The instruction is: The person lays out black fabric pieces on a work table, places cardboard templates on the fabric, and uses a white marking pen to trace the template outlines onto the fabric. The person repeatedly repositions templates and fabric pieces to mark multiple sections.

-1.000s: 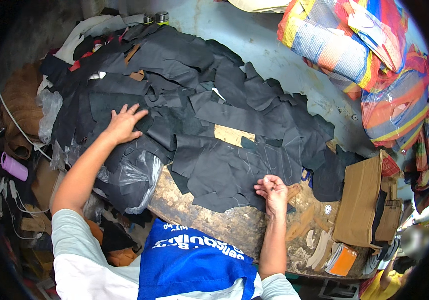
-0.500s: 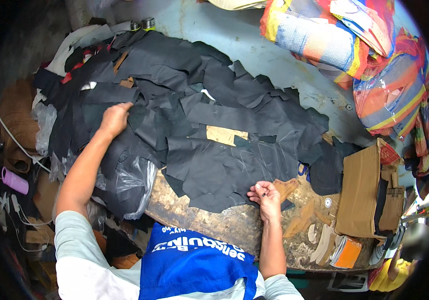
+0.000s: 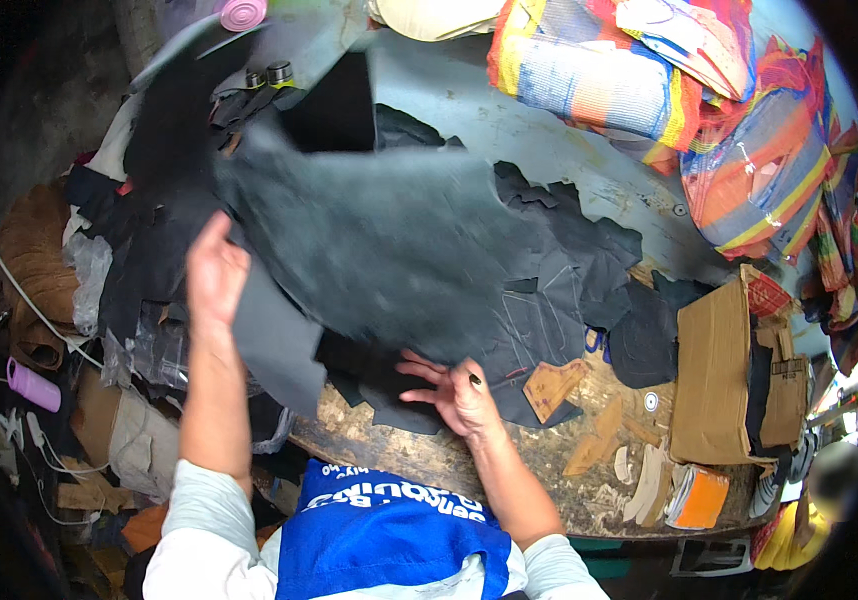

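A large, dark leather sheet (image 3: 379, 240) is lifted and blurred by motion, spread over the pile on the workbench. At its left side my left hand (image 3: 216, 275) is raised, its smeared fingers closed at the leather's edge. A smooth grey part (image 3: 274, 335) hangs beside that wrist. My right hand (image 3: 459, 398) is by the sheet's lower edge, with some fingers stretched out. Held at its thumb is a small, thin thing with a dark end (image 3: 476, 380). Beyond the right hand lies black leather marked with pale lines (image 3: 549, 310), partly covered by the lifted sheet.
Tan pattern pieces (image 3: 554, 388) lie on the worn wooden bench (image 3: 389, 440). A cardboard box (image 3: 714, 375) and an orange-topped stack (image 3: 701, 500) stand at the right. Colourful mesh sacks (image 3: 764, 180) fill the far right. A lavender bottle (image 3: 34, 385) and a white cord (image 3: 34, 285) are at the left.
The large leather sheet has come up off the pile and swept across the bench. My left hand has moved slightly nearer; my right hand has shifted left, its fingers spreading.
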`<action>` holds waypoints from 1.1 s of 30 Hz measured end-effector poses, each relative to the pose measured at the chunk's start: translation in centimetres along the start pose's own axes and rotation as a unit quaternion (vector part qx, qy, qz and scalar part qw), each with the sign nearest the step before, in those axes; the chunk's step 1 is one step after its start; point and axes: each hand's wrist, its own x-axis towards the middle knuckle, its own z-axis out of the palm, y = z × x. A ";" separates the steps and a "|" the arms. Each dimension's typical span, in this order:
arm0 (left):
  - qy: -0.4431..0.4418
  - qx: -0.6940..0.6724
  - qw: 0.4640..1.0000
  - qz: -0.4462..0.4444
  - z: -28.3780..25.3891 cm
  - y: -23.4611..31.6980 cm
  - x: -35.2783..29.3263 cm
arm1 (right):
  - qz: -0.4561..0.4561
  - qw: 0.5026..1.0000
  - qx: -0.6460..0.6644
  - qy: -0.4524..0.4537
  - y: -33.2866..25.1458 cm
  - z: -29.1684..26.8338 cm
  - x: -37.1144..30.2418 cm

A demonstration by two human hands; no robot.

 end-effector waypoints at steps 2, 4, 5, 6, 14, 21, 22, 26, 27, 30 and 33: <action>0.019 -0.098 0.995 -0.002 -0.3 -6.1 -1.8 | -0.045 0.989 0.136 -0.034 0.3 0.4 -0.7; 0.204 -0.081 0.975 -0.030 0.2 -11.4 -4.0 | -0.074 0.978 0.191 -0.033 -0.4 0.4 -1.7; 0.168 -0.179 0.967 -0.065 0.4 -13.1 -4.4 | -0.086 0.976 0.198 -0.025 -0.9 0.2 -2.2; 0.120 -0.241 0.953 -0.141 0.5 -14.3 -4.8 | -0.098 0.975 0.201 -0.010 -1.8 -0.1 -2.7; 0.132 -0.206 0.967 -0.073 1.8 -15.7 -4.6 | -0.138 0.950 0.057 0.274 -6.0 -2.6 -6.6; 0.108 -0.285 0.949 -0.076 3.2 -15.5 -4.4 | -0.239 0.866 -0.194 0.394 -9.0 3.7 -7.1; 0.101 -0.283 0.950 -0.084 3.6 -15.7 -4.4 | -0.262 0.857 -0.227 0.382 -9.4 5.4 -6.7; 0.095 -0.331 0.929 -0.133 5.9 -17.2 -5.1 | -0.268 0.876 -0.290 0.276 -9.4 11.1 -4.5; 0.042 -0.348 0.926 -0.143 6.3 -17.7 -5.5 | -0.236 0.871 -0.357 0.240 -9.1 11.7 -3.8; 0.124 -0.174 0.955 -0.204 6.5 -18.1 -6.5 | -0.132 0.844 -0.494 0.163 -8.5 10.3 -0.9; 0.132 -0.224 0.945 -0.198 6.1 -18.1 -7.1 | -0.118 0.793 -0.551 0.233 -8.7 7.3 -0.5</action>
